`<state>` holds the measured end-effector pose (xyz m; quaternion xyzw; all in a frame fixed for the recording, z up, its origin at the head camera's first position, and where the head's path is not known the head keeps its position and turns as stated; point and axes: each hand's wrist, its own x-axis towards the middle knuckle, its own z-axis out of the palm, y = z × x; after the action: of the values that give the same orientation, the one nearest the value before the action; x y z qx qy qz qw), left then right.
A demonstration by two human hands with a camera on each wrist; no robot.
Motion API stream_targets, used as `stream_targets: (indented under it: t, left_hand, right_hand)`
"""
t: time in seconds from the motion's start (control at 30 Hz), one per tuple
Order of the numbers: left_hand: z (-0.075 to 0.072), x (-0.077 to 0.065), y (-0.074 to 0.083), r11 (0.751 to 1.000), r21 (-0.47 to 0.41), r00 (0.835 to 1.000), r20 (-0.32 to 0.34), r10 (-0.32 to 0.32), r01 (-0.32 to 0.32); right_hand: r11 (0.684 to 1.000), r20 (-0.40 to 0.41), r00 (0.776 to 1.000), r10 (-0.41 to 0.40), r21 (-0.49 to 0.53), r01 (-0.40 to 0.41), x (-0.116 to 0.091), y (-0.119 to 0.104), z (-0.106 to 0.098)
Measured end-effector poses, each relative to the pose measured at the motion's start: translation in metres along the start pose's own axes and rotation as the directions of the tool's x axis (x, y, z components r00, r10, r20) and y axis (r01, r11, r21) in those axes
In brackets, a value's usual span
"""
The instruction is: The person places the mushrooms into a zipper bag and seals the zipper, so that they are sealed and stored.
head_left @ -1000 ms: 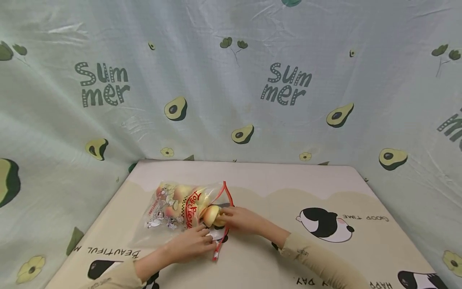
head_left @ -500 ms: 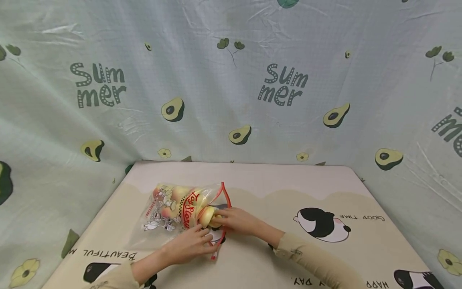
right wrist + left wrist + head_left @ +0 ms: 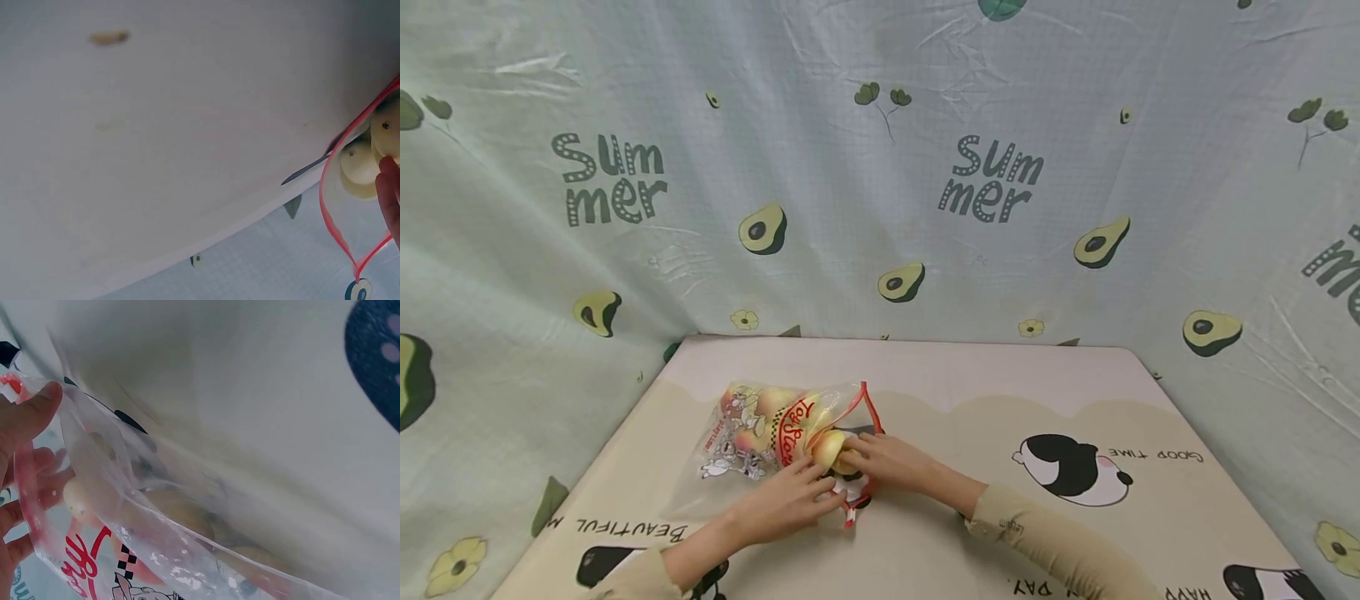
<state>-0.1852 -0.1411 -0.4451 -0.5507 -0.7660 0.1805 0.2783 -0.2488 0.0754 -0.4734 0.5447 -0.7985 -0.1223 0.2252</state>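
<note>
A clear zip bag [image 3: 741, 425] with red lettering, cartoon figures and a red zip edge lies on the left half of the table, its mouth to the right. Several yellow-and-red apples show through its film. My left hand [image 3: 786, 504] grips the near side of the mouth; in the left wrist view its thumb [image 3: 47, 400] lies on one side of the film and the fingers on the other. My right hand [image 3: 887, 462] holds an apple [image 3: 389, 131] at the mouth, beside another apple [image 3: 361, 164] inside. The right palm is out of its wrist view.
The table [image 3: 970, 375] has a printed cover with dogs and lettering, including a black-and-white dog [image 3: 1075, 469] right of the bag. A pale curtain [image 3: 820, 150] with avocado prints hangs behind and at both sides.
My right hand has moved slightly left, with the apple deeper in the bag's mouth. My left fingers have shifted a little, and the near end of the red edge has drawn up slightly.
</note>
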Motion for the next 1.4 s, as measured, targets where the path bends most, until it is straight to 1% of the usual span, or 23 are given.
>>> stream_targets:
  t: [0.13,0.23,0.33,0.57,0.73,0.97,1.23,1.4]
  left_hand:
    - [-0.001,-0.003,-0.003,1.000,-0.027,1.000,0.010,-0.016,0.016]
    - [-0.001,-0.004,-0.005,0.998,-0.056,0.999,0.002,-0.035,0.035]
    - [-0.001,-0.004,-0.007,0.997,-0.058,0.999,-0.005,-0.043,0.042]
    - [-0.001,-0.007,-0.009,0.997,-0.047,0.998,-0.009,-0.065,0.064]
    - [-0.002,-0.010,-0.011,0.996,-0.049,0.997,-0.025,-0.073,0.072]
    - [-0.003,-0.015,-0.014,0.995,-0.039,0.995,-0.037,-0.097,0.095]
    - [-0.004,-0.018,-0.017,0.993,-0.012,0.992,-0.050,-0.119,0.118]
    - [-0.005,-0.019,-0.019,0.993,0.005,0.991,-0.051,-0.121,0.122]
  right_hand:
    - [1.000,0.015,1.000,0.008,0.024,-0.008,0.000,-0.003,0.000]
    - [0.997,0.025,0.999,0.030,0.064,-0.032,-0.001,-0.005,0.000]
    - [0.996,0.031,0.998,0.050,0.074,-0.053,-0.001,-0.005,0.000]
    - [0.996,0.043,0.997,0.063,0.056,-0.065,0.000,-0.006,0.000]
    - [0.997,0.049,0.997,0.064,0.047,-0.066,-0.001,-0.007,0.001]
    - [0.999,0.032,0.999,0.040,-0.008,-0.040,-0.002,-0.006,0.001]
    - [0.999,0.024,0.999,0.021,-0.028,-0.020,-0.002,-0.005,0.003]
    - [0.999,-0.005,1.000,0.018,-0.037,-0.018,-0.003,-0.004,0.005]
